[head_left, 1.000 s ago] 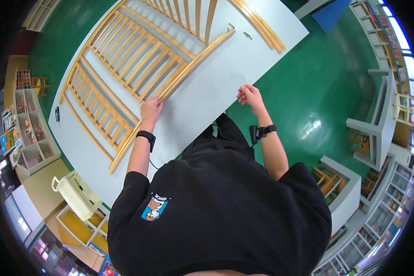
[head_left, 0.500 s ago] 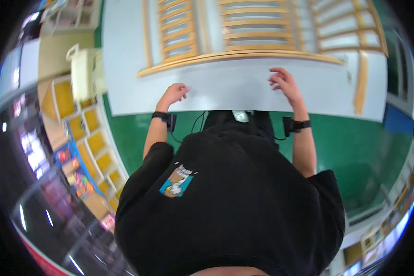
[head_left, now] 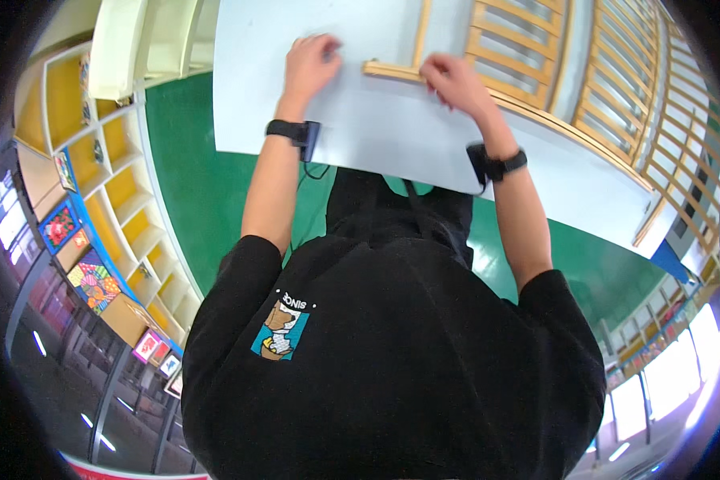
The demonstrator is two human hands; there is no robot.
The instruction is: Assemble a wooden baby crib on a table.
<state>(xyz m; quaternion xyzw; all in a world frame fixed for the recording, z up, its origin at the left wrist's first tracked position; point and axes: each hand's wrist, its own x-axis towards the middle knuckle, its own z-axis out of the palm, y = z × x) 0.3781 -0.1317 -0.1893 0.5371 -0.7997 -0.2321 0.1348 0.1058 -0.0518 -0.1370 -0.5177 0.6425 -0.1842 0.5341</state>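
My left hand (head_left: 310, 67) is above the white tabletop (head_left: 252, 104), left of the end of a light wooden rail (head_left: 393, 70). Its fingers are bent, with the thumb apart from them, and I make out nothing held. Over that same rail is my right hand (head_left: 458, 83), fingers loosely curved and a little blurred. Whether it touches the wood I cannot tell. The rail runs along the near side of a slatted wooden frame (head_left: 513, 36), which lies on the table and stretches away to the right. Black straps with small dark devices circle both wrists.
A cream plastic piece of furniture (head_left: 118, 56) stands left of the table. Beyond the green floor (head_left: 180, 152) is a white shelf unit (head_left: 113, 172) with yellow backs. More slatted wood (head_left: 680, 120) reaches past the table's right side. Dark cables hang near the front edge.
The view has turned, so the table and slatted frame appear shifted right. Both hands have moved farther over the table, the right one now above the rail.
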